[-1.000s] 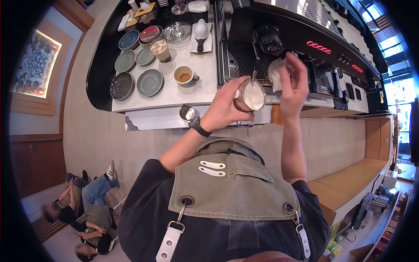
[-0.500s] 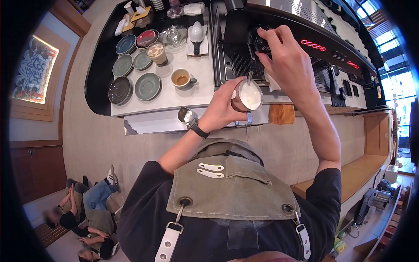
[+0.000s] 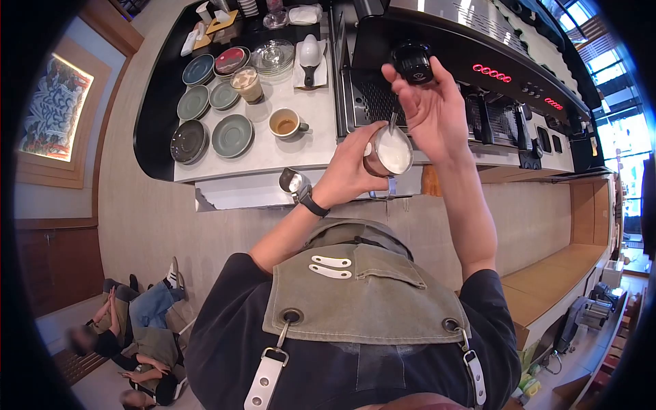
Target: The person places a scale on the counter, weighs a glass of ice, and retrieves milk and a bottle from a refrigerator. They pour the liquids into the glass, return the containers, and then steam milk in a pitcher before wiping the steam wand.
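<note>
My left hand (image 3: 350,164) is wrapped around a metal milk pitcher (image 3: 372,164), tilted with its mouth facing me. White, frothy milk (image 3: 394,150) fills much of it, and the tip of the steam wand (image 3: 393,117) reaches in over the rim. Palm turned up, my right hand (image 3: 437,116) is at the black steam knob (image 3: 413,63) on the espresso machine, with the knob between thumb and fingertips. Left of the pitcher, a cup of coffee (image 3: 283,123) stands on the counter.
Green saucers (image 3: 232,135), a dark saucer (image 3: 188,141) and a glass with a layered drink (image 3: 247,84) are on the counter at left. A second small pitcher (image 3: 292,180) sits below the counter edge. Portafilters hang at right. Two people sit at lower left.
My right hand has rotated from knuckles up to palm up at the knob, and its forearm has swung left. The left hand and pitcher stay almost in place.
</note>
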`<control>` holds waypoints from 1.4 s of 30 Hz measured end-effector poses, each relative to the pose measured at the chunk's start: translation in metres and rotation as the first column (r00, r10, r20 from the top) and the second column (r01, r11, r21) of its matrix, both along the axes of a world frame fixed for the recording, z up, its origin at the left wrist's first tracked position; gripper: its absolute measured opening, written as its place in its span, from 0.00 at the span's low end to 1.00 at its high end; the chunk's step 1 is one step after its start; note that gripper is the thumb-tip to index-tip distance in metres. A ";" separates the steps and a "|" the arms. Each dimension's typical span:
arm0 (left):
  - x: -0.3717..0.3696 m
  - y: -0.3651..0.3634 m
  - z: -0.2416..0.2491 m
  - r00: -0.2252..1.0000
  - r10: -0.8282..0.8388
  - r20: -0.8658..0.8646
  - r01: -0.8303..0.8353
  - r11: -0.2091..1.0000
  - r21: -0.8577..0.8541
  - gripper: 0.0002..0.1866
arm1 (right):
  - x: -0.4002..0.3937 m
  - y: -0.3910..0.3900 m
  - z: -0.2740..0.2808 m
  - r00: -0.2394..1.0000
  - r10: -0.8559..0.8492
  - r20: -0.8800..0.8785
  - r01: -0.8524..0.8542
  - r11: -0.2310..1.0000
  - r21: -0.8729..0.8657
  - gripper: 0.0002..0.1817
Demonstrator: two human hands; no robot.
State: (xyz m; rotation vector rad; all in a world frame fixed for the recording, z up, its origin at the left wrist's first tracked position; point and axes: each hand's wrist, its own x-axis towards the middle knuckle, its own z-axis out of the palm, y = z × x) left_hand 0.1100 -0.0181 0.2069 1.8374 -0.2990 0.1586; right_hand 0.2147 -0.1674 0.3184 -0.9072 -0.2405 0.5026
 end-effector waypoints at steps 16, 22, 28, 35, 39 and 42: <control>0.000 0.001 0.000 1.000 0.017 0.012 -0.018 0.999 0.045 0.54 | -0.004 -0.003 0.018 0.713 -0.066 0.698 0.622 0.517 -0.587 0.27; 0.000 0.000 0.002 1.000 0.013 0.003 -0.013 1.000 0.007 0.55 | 0.000 -0.001 -0.003 0.986 -0.122 0.116 0.126 0.992 -0.029 0.20; 0.000 -0.001 0.003 1.000 0.023 -0.006 -0.023 0.999 0.041 0.54 | -0.003 0.002 -0.013 0.985 0.093 -0.148 -0.022 0.905 0.426 0.21; 0.000 -0.001 -0.002 1.000 0.007 -0.019 -0.007 1.000 -0.002 0.55 | -0.001 0.007 -0.024 0.956 0.240 -0.166 -0.083 0.769 0.634 0.20; 0.001 0.000 -0.003 1.000 0.018 0.024 -0.019 0.999 0.034 0.55 | -0.021 0.004 -0.001 0.978 -0.018 -0.209 0.074 0.961 0.266 0.19; 0.001 0.000 0.000 1.000 0.015 0.023 -0.016 0.999 0.049 0.55 | -0.032 -0.015 -0.007 0.981 -0.192 0.025 0.193 0.977 -0.087 0.23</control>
